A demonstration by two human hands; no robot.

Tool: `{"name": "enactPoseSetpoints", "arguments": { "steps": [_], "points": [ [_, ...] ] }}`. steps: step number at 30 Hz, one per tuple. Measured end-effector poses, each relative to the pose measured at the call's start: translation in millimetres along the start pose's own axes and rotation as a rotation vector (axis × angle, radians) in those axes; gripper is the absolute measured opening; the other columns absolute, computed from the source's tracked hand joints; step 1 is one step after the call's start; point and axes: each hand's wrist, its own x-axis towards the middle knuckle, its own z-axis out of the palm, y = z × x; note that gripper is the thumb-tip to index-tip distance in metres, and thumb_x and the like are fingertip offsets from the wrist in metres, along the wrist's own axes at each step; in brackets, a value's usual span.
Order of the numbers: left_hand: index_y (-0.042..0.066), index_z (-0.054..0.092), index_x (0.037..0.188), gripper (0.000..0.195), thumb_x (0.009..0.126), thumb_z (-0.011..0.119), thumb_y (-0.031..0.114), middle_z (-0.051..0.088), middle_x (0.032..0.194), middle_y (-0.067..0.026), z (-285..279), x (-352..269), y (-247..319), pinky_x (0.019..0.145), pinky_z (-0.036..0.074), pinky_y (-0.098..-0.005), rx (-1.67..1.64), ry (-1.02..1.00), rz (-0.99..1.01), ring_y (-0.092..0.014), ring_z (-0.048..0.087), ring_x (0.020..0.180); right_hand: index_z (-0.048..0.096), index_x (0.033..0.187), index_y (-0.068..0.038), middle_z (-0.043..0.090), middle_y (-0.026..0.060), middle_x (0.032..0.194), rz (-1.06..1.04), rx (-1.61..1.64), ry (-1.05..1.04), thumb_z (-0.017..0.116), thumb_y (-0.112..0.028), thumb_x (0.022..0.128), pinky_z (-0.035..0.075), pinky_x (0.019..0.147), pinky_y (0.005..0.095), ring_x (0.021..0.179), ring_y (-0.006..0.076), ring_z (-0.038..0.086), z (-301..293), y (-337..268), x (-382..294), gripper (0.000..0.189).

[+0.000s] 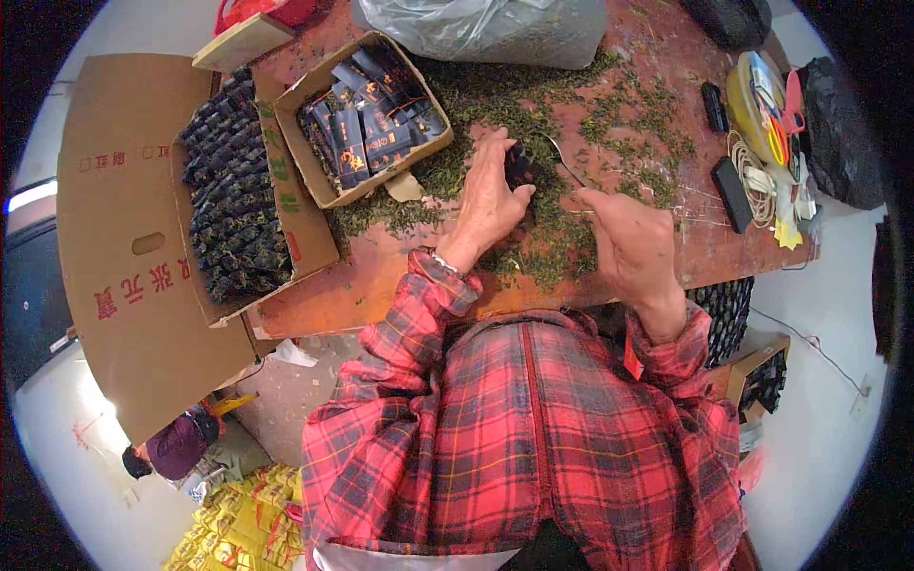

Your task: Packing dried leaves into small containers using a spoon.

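Observation:
Between its thumb and fingers, my left hand (pixel 489 196) holds a small dark packet (pixel 519 165) just above the wooden table (pixel 314 307). My right hand (pixel 632 239) grips the handle of a metal spoon (pixel 564 158), whose far end reaches the loose dried tea leaves (pixel 532 118) right of the packet. Whether the packet's mouth is open cannot be told. Left of my hands, a small cardboard box (pixel 446 146) holds flat black printed packets (pixel 350 146). Beside it, a longer cardboard box (pixel 314 246) is filled with rows of dark packets (pixel 232 189).
A large translucent plastic bag (pixel 493 28) lies at the back. On the right are a yellow container (pixel 757 107) with scissors (pixel 789 107), a black box-shaped object (pixel 731 194), a coiled cord (pixel 755 182) and a black bag (pixel 846 135). Another person (pixel 175 446) is at lower left near yellow bundles (pixel 239 524).

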Motion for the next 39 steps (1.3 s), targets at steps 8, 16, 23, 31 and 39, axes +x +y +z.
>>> {"name": "enactPoseSetpoints", "arguments": {
  "steps": [8,16,23,31,39],
  "points": [
    [-0.005,0.047,0.129,0.065,0.072,0.078,0.003,0.046,0.145,-0.0284,-1.4,-0.3,0.7,0.116,0.036,-0.0467,-0.005,0.012,-0.009,-0.045,0.043,0.138,0.067,0.111,-0.006,0.062,0.01,0.074,-0.042,-0.101,-0.055,0.063,0.001,0.079,0.052,0.057,0.0422,0.065,0.0305,0.064,-1.2,-1.7,-3.2,0.033],
    [-0.005,0.047,0.129,0.065,0.072,0.078,0.004,0.047,0.144,-0.0283,-0.4,-0.7,2.6,0.114,0.038,-0.0466,-0.021,0.007,-0.007,-0.046,0.044,0.136,0.068,0.114,-0.004,0.061,0.0121,0.073,-0.021,-0.085,-0.056,0.061,0.003,0.08,0.05,0.057,0.0418,0.063,0.032,0.063,-1.4,-2.6,-4.7,0.035],
    [-0.004,0.047,0.13,0.066,0.072,0.078,0.005,0.052,0.138,-0.0277,-8.1,1.3,-3.8,0.111,0.041,-0.0458,-0.044,0.042,-0.047,-0.044,0.05,0.13,0.071,0.11,0.002,0.071,0.0201,0.093,0.071,-0.084,0.075,0.06,0.007,0.087,0.055,0.069,0.0382,0.08,0.0337,0.072,-0.3,22.3,-5.5,0.025],
    [-0.001,0.046,0.131,0.066,0.077,0.081,0.015,0.065,0.111,-0.0187,-20.7,7.0,8.2,0.092,0.051,-0.0397,-0.139,0.037,-0.296,-0.031,0.065,0.103,0.068,0.116,-0.003,0.071,0.0216,0.097,0.278,-0.056,0.094,0.059,0.001,0.094,0.055,0.072,0.0393,0.086,0.0367,0.072,28.3,67.0,-17.0,0.024],
    [0.0,0.045,0.131,0.064,0.079,0.079,0.013,0.066,0.101,-0.0147,-10.2,11.1,27.3,0.086,0.052,-0.0379,-0.221,0.004,-0.347,-0.026,0.065,0.092,0.067,0.119,-0.005,0.071,0.0214,0.1,0.288,-0.121,0.169,0.06,-0.007,0.097,0.056,0.074,0.041,0.088,0.0382,0.071,52.6,131.1,-3.0,0.023]
  ]
}}
